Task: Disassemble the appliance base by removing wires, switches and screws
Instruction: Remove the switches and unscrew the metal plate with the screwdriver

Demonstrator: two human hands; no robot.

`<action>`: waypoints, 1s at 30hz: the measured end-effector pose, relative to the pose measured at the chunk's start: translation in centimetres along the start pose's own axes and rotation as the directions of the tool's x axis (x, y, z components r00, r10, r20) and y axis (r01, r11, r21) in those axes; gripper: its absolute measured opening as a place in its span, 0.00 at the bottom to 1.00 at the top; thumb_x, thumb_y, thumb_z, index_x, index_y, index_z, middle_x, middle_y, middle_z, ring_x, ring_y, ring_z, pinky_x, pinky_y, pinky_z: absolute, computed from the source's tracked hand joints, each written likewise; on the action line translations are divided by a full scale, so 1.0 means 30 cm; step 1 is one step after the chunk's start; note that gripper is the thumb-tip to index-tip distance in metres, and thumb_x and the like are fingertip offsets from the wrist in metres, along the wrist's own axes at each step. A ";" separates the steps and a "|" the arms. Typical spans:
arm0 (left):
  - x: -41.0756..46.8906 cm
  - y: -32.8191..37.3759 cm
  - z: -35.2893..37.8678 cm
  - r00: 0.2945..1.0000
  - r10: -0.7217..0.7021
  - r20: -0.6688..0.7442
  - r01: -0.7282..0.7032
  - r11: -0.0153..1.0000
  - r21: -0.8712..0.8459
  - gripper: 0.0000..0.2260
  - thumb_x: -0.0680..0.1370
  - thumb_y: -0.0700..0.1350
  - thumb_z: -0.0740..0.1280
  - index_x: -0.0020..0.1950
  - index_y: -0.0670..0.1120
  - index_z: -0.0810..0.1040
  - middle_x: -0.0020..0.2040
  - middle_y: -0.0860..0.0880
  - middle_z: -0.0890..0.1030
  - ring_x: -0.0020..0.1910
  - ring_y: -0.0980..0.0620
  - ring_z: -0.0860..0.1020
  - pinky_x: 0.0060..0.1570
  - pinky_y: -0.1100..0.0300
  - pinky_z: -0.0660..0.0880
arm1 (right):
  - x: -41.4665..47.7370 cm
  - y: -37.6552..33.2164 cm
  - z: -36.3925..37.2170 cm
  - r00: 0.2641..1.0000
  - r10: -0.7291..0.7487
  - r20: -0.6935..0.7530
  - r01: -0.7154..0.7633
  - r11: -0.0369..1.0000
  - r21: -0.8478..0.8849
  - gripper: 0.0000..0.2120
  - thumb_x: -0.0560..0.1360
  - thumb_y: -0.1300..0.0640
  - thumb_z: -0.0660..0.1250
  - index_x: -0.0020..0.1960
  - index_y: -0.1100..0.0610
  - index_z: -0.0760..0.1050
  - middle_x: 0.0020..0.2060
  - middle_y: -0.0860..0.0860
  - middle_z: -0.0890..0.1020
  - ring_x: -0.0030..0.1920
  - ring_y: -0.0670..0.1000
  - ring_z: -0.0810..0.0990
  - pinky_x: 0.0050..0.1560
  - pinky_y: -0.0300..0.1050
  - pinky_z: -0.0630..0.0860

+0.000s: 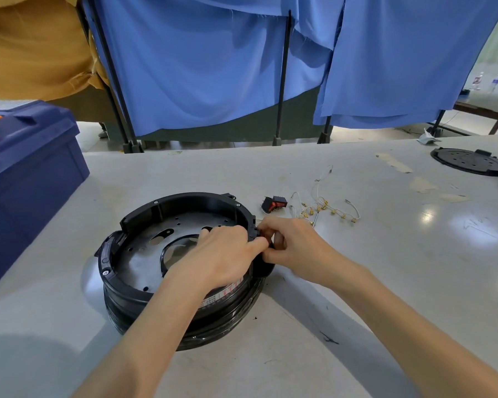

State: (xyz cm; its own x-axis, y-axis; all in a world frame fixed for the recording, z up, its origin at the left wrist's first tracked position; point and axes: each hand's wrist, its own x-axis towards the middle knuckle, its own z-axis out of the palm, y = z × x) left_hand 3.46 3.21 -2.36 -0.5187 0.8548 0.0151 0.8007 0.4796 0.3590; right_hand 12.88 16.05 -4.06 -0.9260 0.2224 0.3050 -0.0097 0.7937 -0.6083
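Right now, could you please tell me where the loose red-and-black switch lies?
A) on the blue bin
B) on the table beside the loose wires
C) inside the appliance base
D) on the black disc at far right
B: the loose switch lies on the table just left of the wires, outside the appliance base.

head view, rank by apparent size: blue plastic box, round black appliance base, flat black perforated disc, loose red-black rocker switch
largest first:
round black appliance base
blue plastic box, cropped by the frame, so top two unsure
flat black perforated disc
loose red-black rocker switch
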 end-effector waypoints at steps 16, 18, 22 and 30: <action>-0.022 0.001 0.010 1.000 0.016 -0.001 -0.016 0.994 -0.108 0.21 0.79 0.52 0.57 0.27 0.68 0.66 0.32 0.49 0.68 0.40 0.42 0.73 0.42 0.48 0.69 | -0.030 -0.022 -0.044 0.997 0.035 0.074 -0.044 0.992 0.120 0.05 0.67 0.68 0.70 0.38 0.62 0.73 0.27 0.48 0.73 0.26 0.43 0.67 0.28 0.34 0.65; -0.025 -0.005 0.015 1.000 0.013 -0.004 -0.013 0.990 -0.142 0.21 0.81 0.52 0.56 0.30 0.71 0.65 0.36 0.49 0.71 0.43 0.43 0.72 0.47 0.45 0.69 | -0.031 -0.019 -0.060 0.993 0.059 0.104 -0.079 0.977 0.200 0.05 0.68 0.69 0.69 0.38 0.62 0.74 0.26 0.50 0.73 0.25 0.45 0.69 0.27 0.36 0.68; -0.037 -0.021 0.010 0.994 0.028 0.106 -0.011 0.987 -0.162 0.11 0.73 0.60 0.59 0.31 0.63 0.70 0.39 0.50 0.71 0.47 0.44 0.70 0.54 0.46 0.64 | -0.031 -0.012 -0.073 0.985 0.090 0.148 -0.126 0.958 0.257 0.05 0.70 0.67 0.71 0.38 0.60 0.76 0.26 0.51 0.77 0.24 0.48 0.76 0.25 0.42 0.72; -0.010 -0.004 0.023 0.992 -0.082 0.098 0.091 0.991 -0.098 0.20 0.61 0.64 0.56 0.35 0.47 0.67 0.35 0.50 0.72 0.45 0.46 0.69 0.55 0.50 0.65 | -0.002 -0.049 -0.106 0.977 0.041 0.211 -0.045 0.999 0.013 0.02 0.70 0.65 0.68 0.39 0.63 0.80 0.19 0.40 0.73 0.20 0.43 0.72 0.24 0.31 0.67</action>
State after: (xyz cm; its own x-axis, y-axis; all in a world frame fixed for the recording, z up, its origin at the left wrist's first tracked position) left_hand 3.71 3.04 -3.05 -0.5506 0.8281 -0.1054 0.7168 0.5337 0.4487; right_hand 14.14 16.67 -0.87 -0.9844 0.1302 0.1182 0.0269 0.7757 -0.6305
